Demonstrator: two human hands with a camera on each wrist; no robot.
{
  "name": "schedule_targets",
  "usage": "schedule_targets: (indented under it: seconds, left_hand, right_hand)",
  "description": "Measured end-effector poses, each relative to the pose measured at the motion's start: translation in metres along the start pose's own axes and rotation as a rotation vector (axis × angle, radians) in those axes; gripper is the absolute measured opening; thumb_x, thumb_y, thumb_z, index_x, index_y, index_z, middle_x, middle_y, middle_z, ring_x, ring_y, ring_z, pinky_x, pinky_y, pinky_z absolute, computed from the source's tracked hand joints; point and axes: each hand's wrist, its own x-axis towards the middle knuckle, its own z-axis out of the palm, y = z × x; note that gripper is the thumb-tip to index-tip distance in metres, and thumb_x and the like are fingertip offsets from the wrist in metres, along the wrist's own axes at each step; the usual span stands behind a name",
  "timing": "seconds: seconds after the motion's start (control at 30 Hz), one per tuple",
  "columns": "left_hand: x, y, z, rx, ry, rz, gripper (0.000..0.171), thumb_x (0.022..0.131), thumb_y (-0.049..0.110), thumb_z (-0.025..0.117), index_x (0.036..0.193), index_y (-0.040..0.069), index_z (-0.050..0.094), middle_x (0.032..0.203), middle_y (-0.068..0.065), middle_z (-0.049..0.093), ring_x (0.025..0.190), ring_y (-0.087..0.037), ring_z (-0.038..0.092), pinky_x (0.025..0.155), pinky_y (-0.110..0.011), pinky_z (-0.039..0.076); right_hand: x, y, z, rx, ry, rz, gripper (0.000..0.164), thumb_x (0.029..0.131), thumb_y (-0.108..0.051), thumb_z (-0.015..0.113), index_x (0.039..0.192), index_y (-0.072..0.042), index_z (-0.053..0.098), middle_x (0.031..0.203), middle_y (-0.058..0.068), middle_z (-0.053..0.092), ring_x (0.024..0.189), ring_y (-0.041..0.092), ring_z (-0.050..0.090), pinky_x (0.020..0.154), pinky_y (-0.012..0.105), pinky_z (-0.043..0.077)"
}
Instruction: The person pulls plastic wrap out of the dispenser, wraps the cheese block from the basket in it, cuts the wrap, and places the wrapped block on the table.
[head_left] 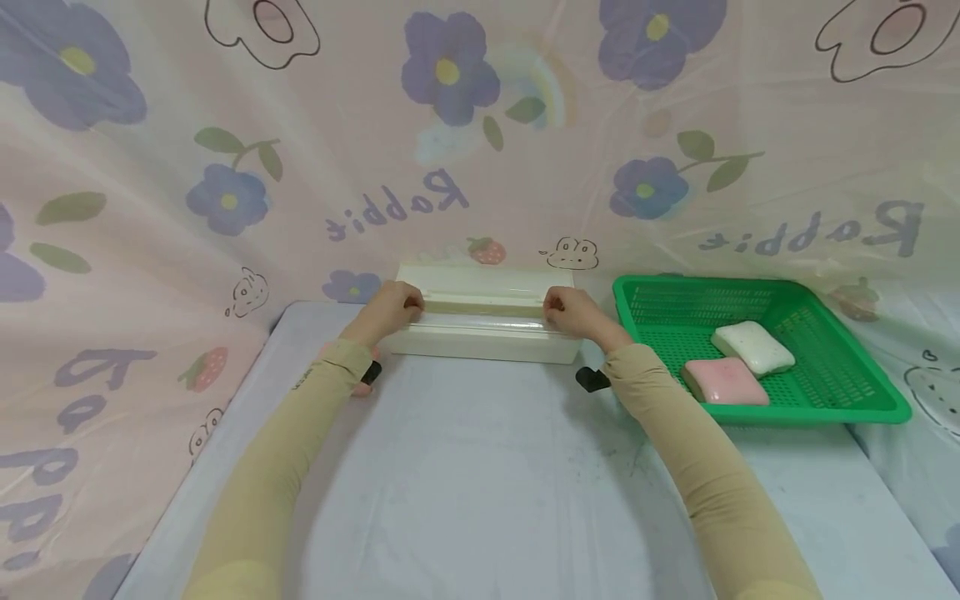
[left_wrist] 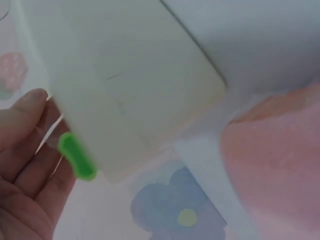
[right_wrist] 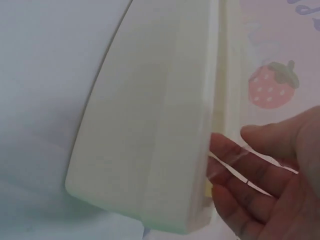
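Observation:
A cream cling film dispenser [head_left: 483, 343] lies lengthwise at the back of the table, its lid [head_left: 483, 277] raised against the curtain. Clear cling film [head_left: 487, 322] stretches shiny across its opening. At the left end, my left hand [head_left: 390, 312] pinches the film's edge; my right hand [head_left: 579, 315] pinches it at the right end. In the right wrist view a clear fold of film [right_wrist: 231, 162] shows between thumb and fingers. The left wrist view has a bright green piece [left_wrist: 77, 156] on the dispenser's end, beside the left fingers.
To the right stands a green plastic basket [head_left: 810, 414] holding a white block [head_left: 752, 347] and a pink block [head_left: 724, 382], both like soap bars. A patterned curtain [head_left: 525, 183] hangs close behind the white-covered table [head_left: 480, 483] and along its left side.

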Motion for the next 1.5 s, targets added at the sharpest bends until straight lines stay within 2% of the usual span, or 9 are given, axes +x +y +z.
schedule_targets:
  seconds: [0.2,0.37,0.5,0.63,0.83,1.0,1.27,1.5]
  left_hand:
    - [0.000,0.002,-0.007,-0.021,0.013,0.009,0.010,0.092,0.003,0.064,0.098,-0.002,0.070,0.096,-0.013,0.067,0.089,-0.026,0.062,0.079,-0.037,0.053]
    - [-0.004,0.003,-0.013,-0.057,-0.027,-0.011,0.013,0.092,0.005,0.063,0.102,0.000,0.069,0.101,-0.012,0.066,0.093,-0.025,0.063,0.082,-0.037,0.053]
    - [-0.007,0.004,-0.017,-0.090,-0.056,-0.022,0.015,0.093,0.006,0.062,0.105,-0.001,0.069,0.103,-0.012,0.066,0.091,-0.025,0.063,0.082,-0.038,0.053]
    - [-0.010,0.004,-0.021,-0.103,-0.057,-0.003,0.016,0.093,0.005,0.062,0.107,-0.002,0.068,0.102,-0.013,0.067,0.090,-0.026,0.063,0.082,-0.038,0.054]
    - [-0.014,0.007,-0.027,-0.130,-0.021,0.022,0.013,0.093,0.002,0.062,0.103,0.001,0.070,0.099,-0.013,0.067,0.089,-0.028,0.064,0.078,-0.036,0.054]
    - [-0.017,0.010,-0.033,-0.127,-0.015,0.008,0.014,0.093,0.007,0.063,0.104,0.005,0.071,0.099,-0.009,0.068,0.090,-0.024,0.064,0.079,-0.036,0.054]
    - [-0.025,0.019,-0.042,-0.128,0.026,0.041,0.014,0.092,0.004,0.064,0.103,0.001,0.071,0.098,-0.013,0.069,0.087,-0.026,0.065,0.078,-0.036,0.055]
    - [-0.034,0.027,-0.050,-0.117,0.063,0.106,0.014,0.092,0.003,0.064,0.103,0.001,0.071,0.096,-0.016,0.069,0.087,-0.029,0.064,0.077,-0.038,0.054]
  right_hand:
    - [0.000,0.001,-0.006,0.031,0.034,-0.022,0.006,0.094,-0.001,0.057,0.090,-0.001,0.061,0.086,0.010,0.068,0.083,0.025,0.061,0.076,0.039,0.049]
    - [-0.004,0.005,-0.010,0.085,0.004,-0.066,0.006,0.095,-0.001,0.056,0.094,0.002,0.061,0.086,0.012,0.069,0.079,0.025,0.066,0.068,0.034,0.055]
    - [-0.007,0.008,-0.014,0.121,-0.032,-0.067,0.006,0.096,-0.002,0.056,0.095,0.001,0.061,0.086,0.013,0.069,0.077,0.025,0.066,0.064,0.032,0.056]
    - [-0.010,0.008,-0.019,0.173,-0.056,-0.062,0.007,0.096,-0.003,0.056,0.097,0.001,0.062,0.087,0.014,0.069,0.079,0.028,0.066,0.067,0.036,0.058]
    - [-0.014,0.005,-0.025,0.234,-0.060,-0.053,0.011,0.097,-0.003,0.055,0.102,0.005,0.061,0.091,0.015,0.068,0.087,0.034,0.066,0.076,0.044,0.057]
    - [-0.017,0.001,-0.030,0.228,-0.044,-0.074,0.013,0.097,-0.002,0.054,0.104,0.007,0.060,0.094,0.019,0.067,0.090,0.037,0.065,0.080,0.048,0.055]
    - [-0.026,-0.008,-0.037,0.234,0.008,-0.106,0.010,0.096,-0.002,0.057,0.102,0.005,0.060,0.097,0.020,0.068,0.092,0.037,0.064,0.082,0.050,0.053]
    - [-0.035,-0.018,-0.043,0.174,0.090,-0.119,0.008,0.094,-0.006,0.061,0.098,0.000,0.063,0.093,0.013,0.069,0.088,0.034,0.064,0.074,0.040,0.054]
